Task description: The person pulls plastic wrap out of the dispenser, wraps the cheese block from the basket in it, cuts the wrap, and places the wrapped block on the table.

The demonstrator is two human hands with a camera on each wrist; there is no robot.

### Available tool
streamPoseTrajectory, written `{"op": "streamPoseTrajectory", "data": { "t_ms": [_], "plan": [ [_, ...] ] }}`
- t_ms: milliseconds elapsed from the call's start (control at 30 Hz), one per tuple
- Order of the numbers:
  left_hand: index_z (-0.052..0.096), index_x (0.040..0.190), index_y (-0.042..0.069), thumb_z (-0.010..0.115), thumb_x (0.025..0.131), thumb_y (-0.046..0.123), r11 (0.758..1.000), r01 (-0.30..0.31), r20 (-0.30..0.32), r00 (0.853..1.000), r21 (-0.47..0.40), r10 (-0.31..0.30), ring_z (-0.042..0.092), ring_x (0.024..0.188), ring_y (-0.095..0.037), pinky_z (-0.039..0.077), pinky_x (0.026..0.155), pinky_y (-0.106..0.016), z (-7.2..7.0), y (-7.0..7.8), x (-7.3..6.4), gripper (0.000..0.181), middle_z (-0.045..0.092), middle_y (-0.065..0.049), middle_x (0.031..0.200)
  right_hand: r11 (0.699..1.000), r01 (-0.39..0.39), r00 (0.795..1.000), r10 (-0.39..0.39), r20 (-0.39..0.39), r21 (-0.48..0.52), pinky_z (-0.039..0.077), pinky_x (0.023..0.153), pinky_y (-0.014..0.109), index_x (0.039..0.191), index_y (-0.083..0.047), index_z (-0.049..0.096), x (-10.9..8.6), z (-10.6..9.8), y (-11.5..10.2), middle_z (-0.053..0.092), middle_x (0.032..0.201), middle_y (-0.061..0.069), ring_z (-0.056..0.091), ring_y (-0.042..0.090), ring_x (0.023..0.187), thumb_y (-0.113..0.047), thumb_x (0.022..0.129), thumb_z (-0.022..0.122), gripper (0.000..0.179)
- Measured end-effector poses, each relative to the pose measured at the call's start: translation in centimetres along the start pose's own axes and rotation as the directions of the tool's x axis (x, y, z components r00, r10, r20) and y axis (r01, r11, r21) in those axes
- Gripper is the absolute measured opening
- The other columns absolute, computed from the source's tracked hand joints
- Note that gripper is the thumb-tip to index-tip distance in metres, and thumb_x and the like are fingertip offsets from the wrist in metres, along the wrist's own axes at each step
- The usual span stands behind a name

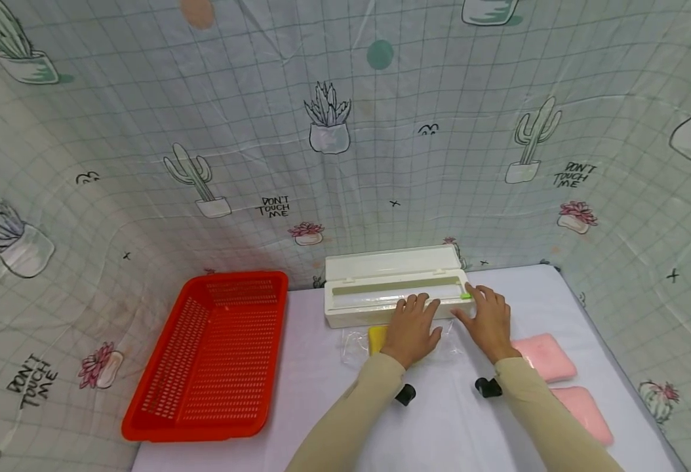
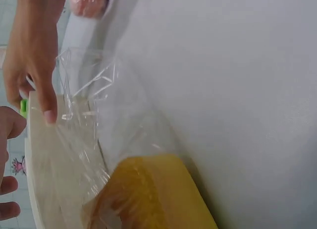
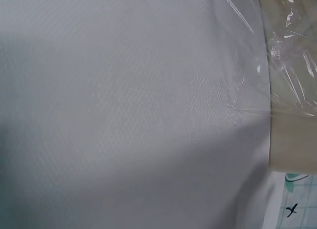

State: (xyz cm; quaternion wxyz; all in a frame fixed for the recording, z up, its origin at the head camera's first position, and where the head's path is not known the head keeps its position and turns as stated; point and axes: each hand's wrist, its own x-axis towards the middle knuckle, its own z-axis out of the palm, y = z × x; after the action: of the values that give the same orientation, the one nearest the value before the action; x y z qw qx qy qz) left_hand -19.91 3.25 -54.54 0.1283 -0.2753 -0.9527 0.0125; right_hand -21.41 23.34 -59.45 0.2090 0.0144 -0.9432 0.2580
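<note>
A white cling film dispenser with its lid raised stands at the back of the table. Clear cling film hangs down its front and lies over a yellow sponge-like block. My left hand is spread at the dispenser's front edge, above the film and block; its fingers look relaxed. At the dispenser's right end, my right hand grips the front wall, thumb on the front face and fingers over the top by the green slide cutter. Neither hand shows in the right wrist view.
To the left stands a red plastic basket. Two pink film-wrapped blocks, one farther back and one nearer, lie beside the right forearm. A patterned cloth hangs behind the white-covered table.
</note>
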Motion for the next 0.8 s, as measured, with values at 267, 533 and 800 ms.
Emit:
{"op": "streamPoseTrajectory", "data": {
  "t_ms": [267,533,800],
  "plan": [
    [0.054,0.154,0.029,0.061,0.102,0.054,0.999,-0.007,0.038,0.999,0.039,0.005,0.054,0.132,-0.014,0.042,0.109,-0.031,0.3,1.4,1.6,0.058,0.057,0.005,0.147,1.0,-0.005,1.0,0.005,-0.017,-0.002,0.037,0.102,0.068,0.143,0.002,0.061,-0.1,0.2,0.0,0.059,0.134,0.032,0.051,0.057,0.123,-0.023,0.086,0.088,0.068],
    [0.055,0.153,0.029,0.063,0.102,0.05,1.0,-0.018,0.035,0.999,0.022,0.017,0.054,0.131,-0.014,0.042,0.108,-0.033,1.1,2.3,3.1,0.056,0.058,0.005,0.146,0.999,-0.044,0.999,0.044,0.021,0.0,0.034,0.105,0.068,0.146,0.002,0.058,-0.1,0.2,-0.1,0.057,0.138,0.032,0.049,0.056,0.125,-0.02,0.09,0.085,0.067],
    [0.057,0.15,0.027,0.058,0.104,0.049,1.0,-0.014,0.031,0.999,-0.012,0.015,0.055,0.127,-0.014,0.043,0.106,-0.032,1.2,2.7,4.1,0.051,0.061,0.004,0.14,0.998,-0.058,0.998,0.058,0.022,-0.027,0.036,0.105,0.069,0.147,0.001,0.058,-0.1,0.3,0.0,0.057,0.137,0.031,0.049,0.056,0.125,-0.017,0.089,0.084,0.066]
  ]
}}
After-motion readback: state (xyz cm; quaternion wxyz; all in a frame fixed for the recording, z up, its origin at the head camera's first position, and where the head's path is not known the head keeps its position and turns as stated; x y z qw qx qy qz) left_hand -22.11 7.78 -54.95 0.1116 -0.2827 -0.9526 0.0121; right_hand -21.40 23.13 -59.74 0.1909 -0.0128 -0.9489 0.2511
